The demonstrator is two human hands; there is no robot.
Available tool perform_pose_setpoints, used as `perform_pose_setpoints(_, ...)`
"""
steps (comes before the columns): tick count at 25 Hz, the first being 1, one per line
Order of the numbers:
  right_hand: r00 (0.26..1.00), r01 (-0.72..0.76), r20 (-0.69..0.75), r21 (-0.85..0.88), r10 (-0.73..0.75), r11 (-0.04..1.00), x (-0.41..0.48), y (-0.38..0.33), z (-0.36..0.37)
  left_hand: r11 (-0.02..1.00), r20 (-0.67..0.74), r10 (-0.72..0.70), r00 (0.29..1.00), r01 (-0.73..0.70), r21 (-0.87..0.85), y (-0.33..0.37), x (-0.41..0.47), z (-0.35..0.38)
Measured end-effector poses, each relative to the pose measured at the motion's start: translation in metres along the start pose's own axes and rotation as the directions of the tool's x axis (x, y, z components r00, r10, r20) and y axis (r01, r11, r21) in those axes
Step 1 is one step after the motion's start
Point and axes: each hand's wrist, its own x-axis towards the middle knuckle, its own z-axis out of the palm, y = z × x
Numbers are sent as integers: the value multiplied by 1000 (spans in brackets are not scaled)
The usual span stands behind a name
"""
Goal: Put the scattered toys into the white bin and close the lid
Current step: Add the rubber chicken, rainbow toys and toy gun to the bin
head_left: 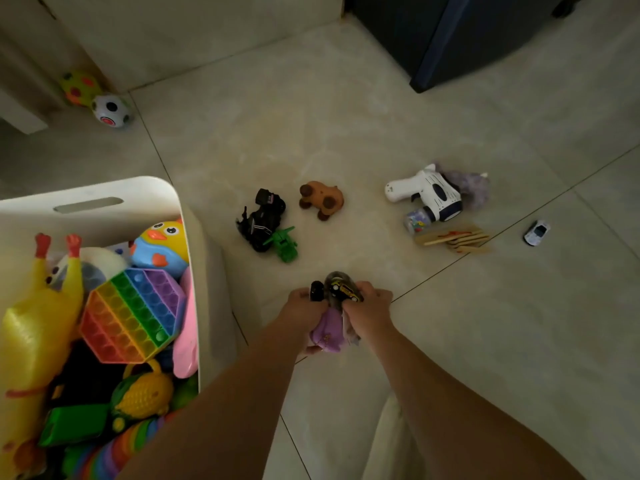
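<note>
The white bin (104, 194) stands at the left, open and full of toys: a yellow rubber chicken (31, 327), a rainbow pop-it (133, 313), a blue duck (162, 245). In front of me both hands hold a bundle of toys above the floor. My left hand (301, 308) grips a small black toy (316, 291) and a purple doll (327, 332). My right hand (369, 311) grips a yellow toy car (343, 291) against the doll. Loose on the floor lie a black truck (261, 218), a green toy (285, 244) and a brown animal (322, 199).
To the right lie a white toy gun (427, 194), a purple plush (471, 185), wooden sticks (457, 239) and a small white car (536, 232). Two balls (112, 110) rest by the wall at far left. A dark cabinet (467, 36) stands at top right. No lid is in view.
</note>
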Motion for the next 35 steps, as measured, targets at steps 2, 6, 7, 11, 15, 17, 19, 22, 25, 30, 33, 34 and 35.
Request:
perform_pose_setpoints(2,1000,-18,15,10,18,1000,-7,0,4,1000,1,4,1000,-4,10,-5,-7,-3)
perform_pose_setpoints(6,977,-179,155,235,145,955,-16,-7,-1,1000,40,-14,999,14,7,-16,-12,-7)
perform_pose_setpoints(7,974,-199,165,286,157,937,-17,-8,0,1000,42,-16,999,16,4,-18,-15,-6)
perform_pose_setpoints(11,985,-153,124,326,118,933,-17,-4,8,1000,41,-10,999,10,-2,-21,-18,-4)
perform_pose_setpoints(15,968,-221,210,429,141,876,-10,2,10,1000,43,22,999,-21,-8,-19,-11,-2)
perform_pose_setpoints(17,955,-263,254,491,152,831,-12,-4,9,999,35,29,999,-30,27,-16,-19,-1)
perform_pose_setpoints(19,963,-236,243,561,115,794,-19,-21,4,997,36,77,996,-78,21,-7,-31,-2)
perform_pose_setpoints(22,980,-123,199,649,-12,751,-36,-56,-10,975,19,214,977,-215,50,18,-49,-7)
perform_pose_setpoints(25,973,18,148,715,-176,699,-73,-98,-26,925,38,379,924,-379,-26,42,-84,-19)
perform_pose_setpoints(30,916,233,30,772,-399,592,-154,-160,-19,786,0,617,787,-616,-55,51,-172,-72)
perform_pose_setpoints(33,890,279,14,773,-456,569,-202,-180,8,714,-65,700,711,-699,32,42,-212,-126)
perform_pose_setpoints(34,878,277,42,767,-476,579,-216,-181,21,716,-80,698,712,-695,62,36,-220,-146)
perform_pose_setpoints(35,874,262,78,755,-479,601,-231,-181,35,729,-98,685,722,-678,98,28,-224,-166)
